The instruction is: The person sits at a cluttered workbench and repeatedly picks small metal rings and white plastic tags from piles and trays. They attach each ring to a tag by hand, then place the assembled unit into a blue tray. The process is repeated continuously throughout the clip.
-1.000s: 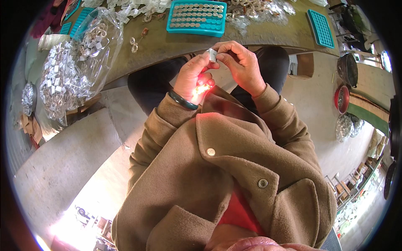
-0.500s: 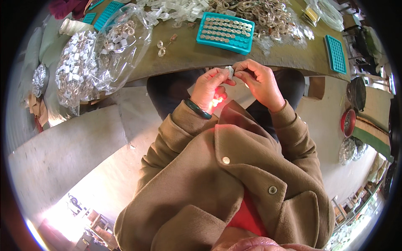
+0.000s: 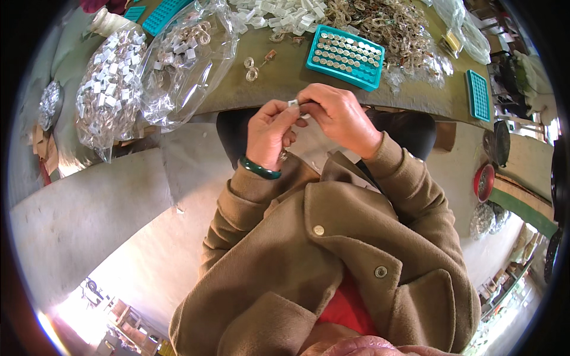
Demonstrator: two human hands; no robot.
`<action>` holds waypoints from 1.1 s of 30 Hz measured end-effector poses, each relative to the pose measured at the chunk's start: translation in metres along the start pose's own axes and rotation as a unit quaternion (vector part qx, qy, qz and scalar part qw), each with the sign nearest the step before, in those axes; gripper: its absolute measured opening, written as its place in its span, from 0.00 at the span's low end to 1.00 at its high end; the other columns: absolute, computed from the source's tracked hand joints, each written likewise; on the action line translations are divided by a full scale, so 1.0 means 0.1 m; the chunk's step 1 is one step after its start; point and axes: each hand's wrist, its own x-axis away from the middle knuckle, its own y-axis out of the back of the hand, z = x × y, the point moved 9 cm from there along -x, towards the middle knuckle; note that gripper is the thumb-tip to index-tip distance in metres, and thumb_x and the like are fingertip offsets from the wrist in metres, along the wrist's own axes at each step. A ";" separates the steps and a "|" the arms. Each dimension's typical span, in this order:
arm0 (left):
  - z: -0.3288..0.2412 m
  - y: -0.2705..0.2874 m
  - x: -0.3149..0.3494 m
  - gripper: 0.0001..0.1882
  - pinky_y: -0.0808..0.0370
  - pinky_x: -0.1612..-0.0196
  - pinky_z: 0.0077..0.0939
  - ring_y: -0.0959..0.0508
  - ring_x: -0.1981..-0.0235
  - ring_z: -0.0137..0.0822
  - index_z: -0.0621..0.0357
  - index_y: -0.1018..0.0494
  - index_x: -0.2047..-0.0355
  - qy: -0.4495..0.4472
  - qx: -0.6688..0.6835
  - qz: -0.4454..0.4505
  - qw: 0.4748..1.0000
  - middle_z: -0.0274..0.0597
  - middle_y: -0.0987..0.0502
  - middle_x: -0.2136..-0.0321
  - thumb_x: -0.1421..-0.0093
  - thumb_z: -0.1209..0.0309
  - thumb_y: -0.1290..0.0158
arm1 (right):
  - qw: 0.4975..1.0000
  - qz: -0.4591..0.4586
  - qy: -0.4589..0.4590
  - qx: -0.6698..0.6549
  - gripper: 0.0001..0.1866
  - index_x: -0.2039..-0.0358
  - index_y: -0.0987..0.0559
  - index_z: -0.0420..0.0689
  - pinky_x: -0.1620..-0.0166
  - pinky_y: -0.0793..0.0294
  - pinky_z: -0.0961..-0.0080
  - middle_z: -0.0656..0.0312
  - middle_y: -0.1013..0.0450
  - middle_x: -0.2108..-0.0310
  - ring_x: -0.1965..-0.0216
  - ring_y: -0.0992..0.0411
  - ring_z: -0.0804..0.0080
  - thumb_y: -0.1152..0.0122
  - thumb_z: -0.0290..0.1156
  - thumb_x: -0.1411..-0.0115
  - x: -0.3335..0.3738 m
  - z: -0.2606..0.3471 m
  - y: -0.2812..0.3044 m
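Along the top of the view, the counter (image 3: 228,94) is carrying most of the stock. At the left, a filled clear bag (image 3: 108,95) is bulging with white pieces, and an open clear bag (image 3: 196,80) is lying beside it, holding white pieces and coils. A heap of coiled cables (image 3: 395,24) is spreading just behind the teal tray (image 3: 339,78), which is bearing rows of silvery discs. A pile of white blocks (image 3: 285,15) is lying beyond the tray's left side. Below the counter's near edge, both hands are working close together: the right hand (image 3: 341,115) is curling its fingers in at the block (can't tell if it's gripping), the left hand (image 3: 267,135) is pinching it. A smaller teal tray (image 3: 478,95) is sitting near the right end. Loose coils (image 3: 252,73) are lying left of the discs. Smallest: the white block (image 3: 293,103), showing between the fingertips.
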 end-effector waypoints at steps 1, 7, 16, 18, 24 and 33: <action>-0.04 0.07 0.01 0.07 0.36 0.80 0.11 0.31 0.82 0.19 0.59 0.29 0.67 -0.006 -0.010 0.003 1.000 0.40 0.22 0.74 0.38 0.70 0.44 | 1.000 0.005 0.012 0.016 0.05 0.67 0.24 0.37 0.66 0.26 0.64 0.49 0.26 0.69 0.67 0.26 0.48 0.43 0.20 0.46 -0.04 0.05 -0.02; -0.25 0.39 0.02 0.09 0.23 0.67 0.20 0.21 0.68 0.28 0.58 0.31 0.58 -0.019 0.045 -0.032 0.998 0.44 0.21 0.63 0.35 0.68 0.50 | 0.987 -0.034 0.109 0.110 0.05 0.69 0.22 0.38 0.65 0.26 0.63 0.53 0.24 0.69 0.68 0.25 0.51 0.40 0.25 0.46 -0.52 0.26 -0.04; -0.47 0.40 -0.13 0.11 0.38 0.77 0.13 0.35 0.79 0.20 0.60 0.30 0.55 -0.049 0.110 0.012 0.993 0.30 0.30 0.75 0.33 0.67 0.53 | 0.886 -0.020 0.086 0.454 0.04 0.70 0.23 0.44 0.58 0.28 0.64 0.59 0.31 0.67 0.63 0.28 0.59 0.41 0.27 0.48 -1.03 -0.16 -0.44; -0.64 0.41 -0.15 0.10 0.38 0.77 0.12 0.35 0.79 0.19 0.60 0.28 0.56 -0.107 0.065 -0.003 0.992 0.30 0.29 0.74 0.33 0.69 0.52 | 0.894 -0.055 0.136 0.423 0.05 0.70 0.24 0.44 0.60 0.28 0.63 0.58 0.31 0.68 0.64 0.28 0.58 0.39 0.27 0.48 -1.01 -0.02 -0.40; -1.21 0.25 -0.05 0.13 0.35 0.82 0.10 0.30 0.83 0.18 0.62 0.23 0.54 -0.247 -0.127 -0.030 0.960 0.41 0.19 0.60 0.37 0.72 0.49 | 0.968 -0.009 0.064 0.242 0.09 0.66 0.27 0.42 0.65 0.26 0.60 0.53 0.28 0.69 0.66 0.25 0.51 0.40 0.24 0.49 -0.77 0.25 -0.25; -0.72 0.06 -0.05 0.09 0.42 0.85 0.10 0.35 0.86 0.17 0.59 0.23 0.66 -0.013 -0.133 0.075 0.988 0.33 0.22 0.73 0.37 0.66 0.46 | 0.998 -0.041 -0.024 -0.038 0.13 0.60 0.25 0.40 0.65 0.27 0.78 0.61 0.27 0.73 0.70 0.28 0.76 0.39 0.18 0.47 -0.33 0.25 0.04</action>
